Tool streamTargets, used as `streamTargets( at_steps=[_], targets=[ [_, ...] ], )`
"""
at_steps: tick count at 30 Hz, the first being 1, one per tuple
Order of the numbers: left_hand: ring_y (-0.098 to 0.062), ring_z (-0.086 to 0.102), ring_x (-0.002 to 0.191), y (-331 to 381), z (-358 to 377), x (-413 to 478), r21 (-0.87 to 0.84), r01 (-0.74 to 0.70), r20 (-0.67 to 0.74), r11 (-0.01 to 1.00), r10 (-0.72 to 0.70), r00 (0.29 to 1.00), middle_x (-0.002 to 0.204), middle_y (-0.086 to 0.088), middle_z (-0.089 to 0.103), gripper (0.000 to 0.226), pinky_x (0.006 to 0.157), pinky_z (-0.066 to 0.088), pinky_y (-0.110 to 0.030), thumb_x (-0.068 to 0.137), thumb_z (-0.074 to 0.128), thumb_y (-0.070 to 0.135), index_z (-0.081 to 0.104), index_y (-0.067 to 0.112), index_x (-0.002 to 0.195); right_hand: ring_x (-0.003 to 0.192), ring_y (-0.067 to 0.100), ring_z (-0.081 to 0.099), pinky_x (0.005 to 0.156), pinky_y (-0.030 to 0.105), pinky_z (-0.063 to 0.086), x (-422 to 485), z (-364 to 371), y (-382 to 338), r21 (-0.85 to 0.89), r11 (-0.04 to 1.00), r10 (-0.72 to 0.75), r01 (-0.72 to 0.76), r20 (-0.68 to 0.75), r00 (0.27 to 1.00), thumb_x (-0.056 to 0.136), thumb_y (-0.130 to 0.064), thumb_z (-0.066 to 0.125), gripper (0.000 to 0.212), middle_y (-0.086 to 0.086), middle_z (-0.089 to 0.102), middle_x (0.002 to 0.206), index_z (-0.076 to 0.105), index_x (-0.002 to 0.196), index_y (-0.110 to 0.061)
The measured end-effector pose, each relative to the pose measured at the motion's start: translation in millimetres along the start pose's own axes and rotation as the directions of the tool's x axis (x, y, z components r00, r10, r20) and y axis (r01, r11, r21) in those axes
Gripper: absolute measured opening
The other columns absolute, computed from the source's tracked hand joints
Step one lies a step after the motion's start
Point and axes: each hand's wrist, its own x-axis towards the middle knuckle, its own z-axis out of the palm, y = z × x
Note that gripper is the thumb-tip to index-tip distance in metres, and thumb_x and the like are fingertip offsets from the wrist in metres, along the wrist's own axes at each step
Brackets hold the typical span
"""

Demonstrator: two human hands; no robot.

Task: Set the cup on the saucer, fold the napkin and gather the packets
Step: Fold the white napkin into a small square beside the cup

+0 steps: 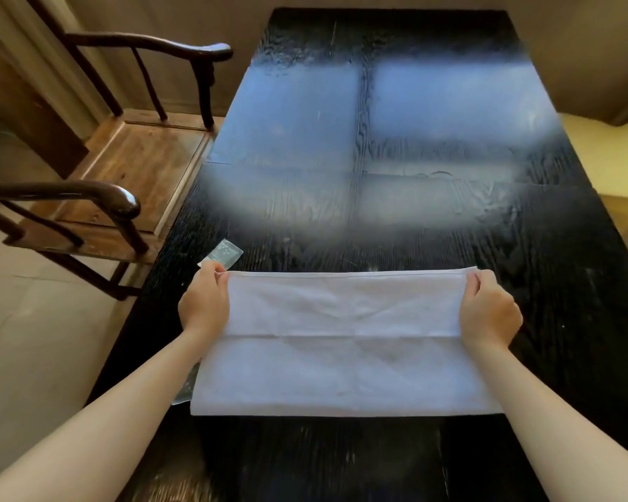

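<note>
A white napkin (345, 342) lies spread across the near part of the dark table (377, 219). My left hand (205, 302) pinches its far left corner. My right hand (488, 307) pinches its far right corner, and the far edge between the two hands is pulled straight. A crease runs across the napkin's middle. One grey-green packet (222, 253) lies on the table just beyond my left hand. Another packet (187, 387) peeks out from under the napkin's left edge. No cup or saucer is in view.
Two dark wooden armchairs (131, 168) stand close against the table's left side. The table's middle carries a bright window reflection. A pale seat edge (609, 154) shows at the right.
</note>
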Motion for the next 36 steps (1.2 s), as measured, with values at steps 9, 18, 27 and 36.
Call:
streamTargets(
  at_steps=[9, 18, 27, 36],
  targets=[
    [-0.049, 0.059, 0.076, 2.8, 10.8, -6.6, 0.219, -0.097, -0.096, 0.971, 0.12, 0.988, 0.107, -0.024, 0.055, 0.024, 0.063, 0.043, -0.05, 0.095, 0.044, 0.02, 0.054, 0.0, 0.103, 0.069, 0.048, 0.06, 0.059, 0.036, 0.032, 2.8, 8.8, 2.3, -0.062, 0.997, -0.041, 0.035, -0.103, 0.994, 0.1, -0.023, 0.036, 0.036, 0.03, 0.063, 0.077, 0.053, 0.088, 0.006],
    [-0.046, 0.053, 0.093, 11.2, 5.8, -19.1, 0.236, -0.087, -0.151, 0.968, 0.125, 0.981, 0.114, -0.027, 0.046, 0.031, 0.068, 0.046, -0.051, 0.088, 0.056, 0.016, 0.051, -0.001, 0.115, 0.097, 0.044, 0.049, 0.076, 0.049, 0.038, 10.1, 14.0, 0.4, -0.114, 0.993, -0.013, -0.002, -0.13, 0.991, 0.088, -0.021, 0.054, 0.031, 0.027, 0.054, 0.106, 0.052, 0.109, 0.002],
    [-0.019, 0.023, 0.143, 50.1, 68.3, -84.8, 0.321, -0.285, 0.176, 0.903, 0.239, 0.955, 0.154, 0.002, 0.027, 0.061, 0.114, 0.005, -0.051, 0.088, 0.01, 0.04, 0.032, 0.024, 0.143, 0.13, 0.027, 0.047, 0.106, 0.048, 0.016, -97.6, 63.0, -96.8, 0.032, 0.715, -0.661, 0.698, 0.353, 0.662, 0.089, -0.037, 0.03, 0.051, 0.0, 0.053, 0.138, 0.054, 0.13, -0.017],
    [-0.018, 0.003, 0.147, 32.8, 60.0, -82.9, 0.392, -0.206, 0.165, 0.897, 0.152, 0.975, 0.159, 0.006, 0.008, 0.074, 0.117, -0.005, -0.046, 0.081, 0.001, 0.058, 0.015, 0.028, 0.148, 0.146, 0.017, -0.002, 0.114, 0.046, -0.01, -37.7, 28.6, -20.5, -0.13, 0.794, -0.476, 0.593, 0.473, 0.741, 0.085, -0.057, 0.007, 0.064, -0.014, 0.007, 0.158, 0.009, 0.147, -0.039]
  ],
)
